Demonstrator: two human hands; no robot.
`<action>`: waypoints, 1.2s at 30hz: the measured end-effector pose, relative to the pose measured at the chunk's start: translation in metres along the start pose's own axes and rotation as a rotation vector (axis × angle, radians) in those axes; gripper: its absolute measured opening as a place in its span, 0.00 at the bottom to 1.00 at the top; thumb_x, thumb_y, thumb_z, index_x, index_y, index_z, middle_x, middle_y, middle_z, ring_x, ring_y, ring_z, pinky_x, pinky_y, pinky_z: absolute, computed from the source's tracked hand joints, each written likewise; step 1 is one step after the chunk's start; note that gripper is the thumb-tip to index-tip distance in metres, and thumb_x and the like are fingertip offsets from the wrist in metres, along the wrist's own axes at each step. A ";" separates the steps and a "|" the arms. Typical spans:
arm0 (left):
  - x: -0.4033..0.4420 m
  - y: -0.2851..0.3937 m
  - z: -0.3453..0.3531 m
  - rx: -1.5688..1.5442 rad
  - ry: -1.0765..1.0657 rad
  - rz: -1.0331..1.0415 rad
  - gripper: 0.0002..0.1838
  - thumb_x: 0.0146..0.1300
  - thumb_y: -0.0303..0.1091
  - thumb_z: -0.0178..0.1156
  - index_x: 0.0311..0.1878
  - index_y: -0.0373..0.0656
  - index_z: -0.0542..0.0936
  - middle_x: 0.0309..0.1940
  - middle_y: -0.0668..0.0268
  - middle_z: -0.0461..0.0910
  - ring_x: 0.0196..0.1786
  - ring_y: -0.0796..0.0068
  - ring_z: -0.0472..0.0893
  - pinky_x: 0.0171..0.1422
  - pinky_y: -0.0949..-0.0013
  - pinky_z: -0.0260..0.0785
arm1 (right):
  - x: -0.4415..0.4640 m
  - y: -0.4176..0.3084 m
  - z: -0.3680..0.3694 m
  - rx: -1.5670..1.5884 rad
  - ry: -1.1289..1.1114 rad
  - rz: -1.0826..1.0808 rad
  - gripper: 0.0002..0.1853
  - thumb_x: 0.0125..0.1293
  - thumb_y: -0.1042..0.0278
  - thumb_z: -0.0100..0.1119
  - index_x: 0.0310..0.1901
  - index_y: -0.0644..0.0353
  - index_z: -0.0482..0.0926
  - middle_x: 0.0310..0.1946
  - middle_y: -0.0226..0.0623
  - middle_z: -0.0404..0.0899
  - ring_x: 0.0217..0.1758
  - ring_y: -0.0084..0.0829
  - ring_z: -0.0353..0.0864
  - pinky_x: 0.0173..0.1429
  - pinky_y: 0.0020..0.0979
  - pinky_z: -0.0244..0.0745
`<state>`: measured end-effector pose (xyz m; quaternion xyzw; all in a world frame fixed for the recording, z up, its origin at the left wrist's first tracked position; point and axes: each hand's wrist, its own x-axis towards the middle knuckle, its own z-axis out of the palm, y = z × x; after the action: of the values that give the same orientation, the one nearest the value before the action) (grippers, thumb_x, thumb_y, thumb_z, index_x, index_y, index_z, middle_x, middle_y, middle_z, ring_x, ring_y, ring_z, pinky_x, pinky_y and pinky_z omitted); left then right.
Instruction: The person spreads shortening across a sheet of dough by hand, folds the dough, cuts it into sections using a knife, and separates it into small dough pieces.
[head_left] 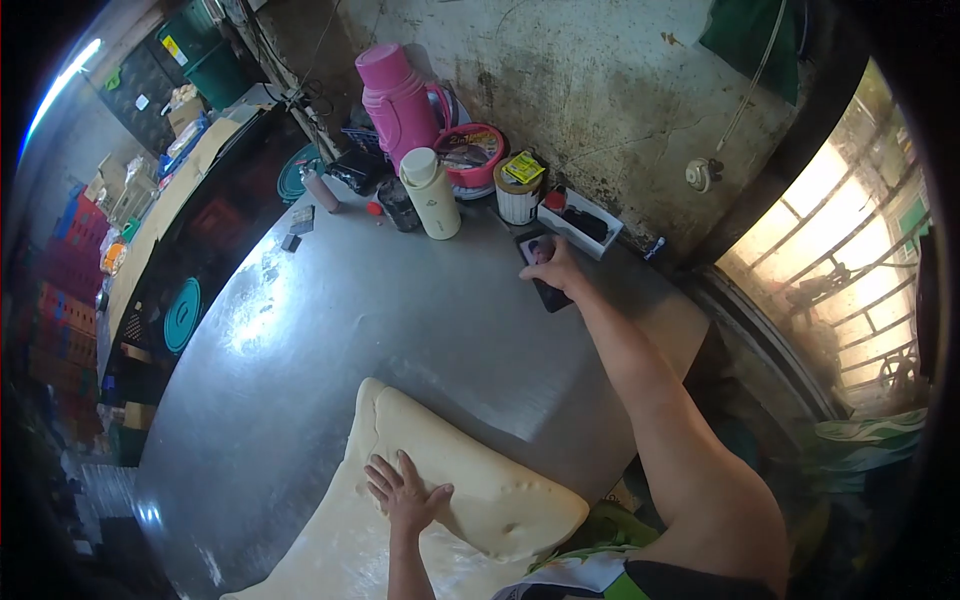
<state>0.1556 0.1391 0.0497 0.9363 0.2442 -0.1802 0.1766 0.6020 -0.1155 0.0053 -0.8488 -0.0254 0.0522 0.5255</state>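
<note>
Pale dough (470, 462) lies on the near side of the bench (330, 330), beneath the spread, released fingers of the left hand (405, 495), while the right hand (560, 268) grasps a dark phone (555, 297) toward the far right edge, open grey surface stretching between.

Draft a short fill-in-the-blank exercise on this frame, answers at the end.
The left hand lies spread on a folded sheet of ____. The right hand is on a ____ whose screen shows a picture. The handled flask behind the cream flask is colored ____. The packet on top of the round container is mainly ____.

Missing words: dough; phone; pink; yellow.
</note>
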 end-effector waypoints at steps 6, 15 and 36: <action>0.001 0.001 -0.001 0.003 -0.025 -0.024 0.68 0.48 0.69 0.68 0.80 0.44 0.40 0.77 0.34 0.25 0.79 0.32 0.24 0.78 0.34 0.21 | 0.012 -0.048 -0.045 0.093 0.438 -0.112 0.44 0.40 0.58 0.80 0.56 0.67 0.64 0.52 0.54 0.74 0.57 0.50 0.77 0.62 0.42 0.71; 0.002 0.002 -0.003 -0.007 -0.045 -0.060 0.68 0.46 0.67 0.70 0.80 0.45 0.40 0.77 0.34 0.24 0.79 0.33 0.22 0.77 0.33 0.21 | 0.064 -0.036 -0.062 -0.005 0.952 -0.064 0.41 0.42 0.56 0.80 0.51 0.69 0.65 0.47 0.56 0.75 0.53 0.51 0.78 0.60 0.43 0.71; 0.003 -0.003 -0.002 0.014 -0.042 -0.055 0.69 0.44 0.68 0.69 0.81 0.46 0.41 0.78 0.36 0.25 0.79 0.34 0.23 0.77 0.32 0.25 | -0.004 0.027 -0.113 -0.266 0.724 -0.133 0.22 0.62 0.65 0.68 0.55 0.62 0.75 0.48 0.44 0.78 0.48 0.39 0.80 0.49 0.35 0.75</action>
<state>0.1570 0.1433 0.0497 0.9265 0.2648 -0.2061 0.1700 0.6111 -0.2280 0.0311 -0.8695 0.1001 -0.2885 0.3883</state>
